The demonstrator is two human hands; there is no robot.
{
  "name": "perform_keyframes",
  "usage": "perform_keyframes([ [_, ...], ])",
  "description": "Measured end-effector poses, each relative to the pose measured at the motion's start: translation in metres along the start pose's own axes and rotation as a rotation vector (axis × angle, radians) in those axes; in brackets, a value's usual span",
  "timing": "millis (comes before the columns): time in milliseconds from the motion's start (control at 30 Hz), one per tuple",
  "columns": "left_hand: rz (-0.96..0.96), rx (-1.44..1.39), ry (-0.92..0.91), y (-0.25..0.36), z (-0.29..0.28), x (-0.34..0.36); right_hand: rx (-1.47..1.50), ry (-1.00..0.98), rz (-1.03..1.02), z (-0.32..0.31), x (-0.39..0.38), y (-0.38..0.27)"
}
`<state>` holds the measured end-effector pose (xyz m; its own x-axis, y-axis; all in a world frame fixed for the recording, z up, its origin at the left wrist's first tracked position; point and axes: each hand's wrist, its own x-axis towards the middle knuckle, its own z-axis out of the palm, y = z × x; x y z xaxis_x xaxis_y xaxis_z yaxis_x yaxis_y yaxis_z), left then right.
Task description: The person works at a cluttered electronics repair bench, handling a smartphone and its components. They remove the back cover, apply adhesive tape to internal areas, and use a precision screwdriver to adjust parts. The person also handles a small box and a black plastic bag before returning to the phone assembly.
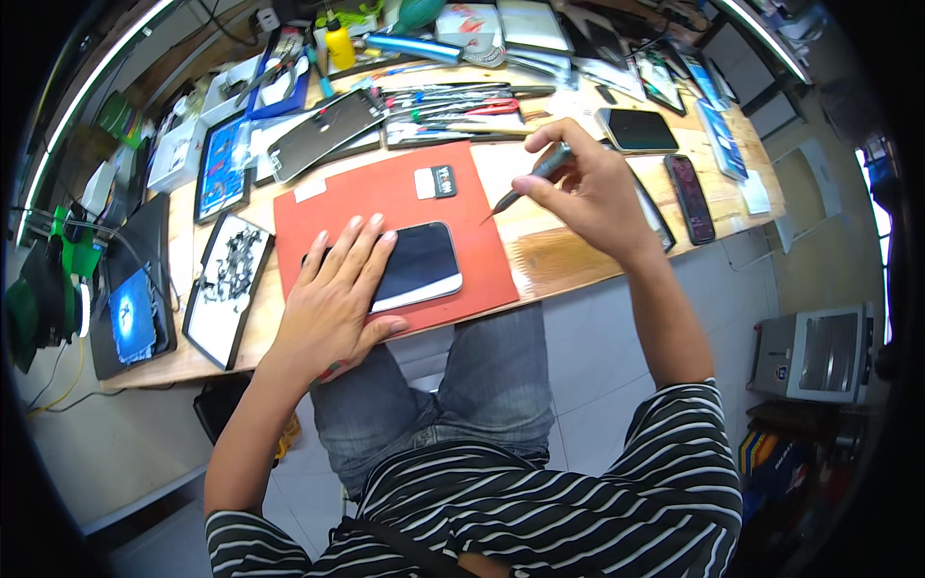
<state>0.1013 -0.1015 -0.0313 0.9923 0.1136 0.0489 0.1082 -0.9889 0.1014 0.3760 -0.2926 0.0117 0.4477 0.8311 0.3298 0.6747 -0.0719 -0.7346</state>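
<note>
1. Palm down, the left hand (pixel 332 289) lies straight-fingered over the left end of the phone (pixel 419 262) — nothing clasped.
2. Right hand (pixel 593 193), fingers curled, pinches a slim pointed tool (pixel 552 161).
3. Phone rests on the red mat (pixel 376 183) — likely light, stiff, slick, its glass fragile; best held by the edges.
</note>
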Motion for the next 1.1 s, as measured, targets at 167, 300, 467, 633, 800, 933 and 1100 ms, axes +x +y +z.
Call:
perform_keyframes([
  [167,0.001,-0.18,0.103,0.011,-0.005,0.016,0.048,-0.039,0.005,0.001,-0.004,-0.01],
  [300,0.028,-0.376,0.258,0.003,-0.009,0.029,0.046,-0.08,-0.03,-0.001,-0.008,-0.013],
  [467,0.179,-0.614,0.412,-0.013,-0.023,0.02,0.162,-0.044,0.088,-0.006,-0.017,-0.024],
  [633,0.206,-0.552,0.487,-0.016,-0.027,0.012,0.64,0.117,-0.054,-0.013,-0.029,-0.057],
  [800,0.14,-0.57,0.517,-0.018,-0.029,0.009,0.556,0.063,-0.24,-0.003,-0.037,-0.082],
  [933,0.159,-0.536,0.527,-0.019,-0.029,0.008,0.532,0.093,-0.268,0.005,-0.035,-0.085],
  [1100,0.157,-0.553,0.497,-0.019,-0.026,0.009,0.497,0.092,-0.269,0.007,-0.037,-0.087],
])
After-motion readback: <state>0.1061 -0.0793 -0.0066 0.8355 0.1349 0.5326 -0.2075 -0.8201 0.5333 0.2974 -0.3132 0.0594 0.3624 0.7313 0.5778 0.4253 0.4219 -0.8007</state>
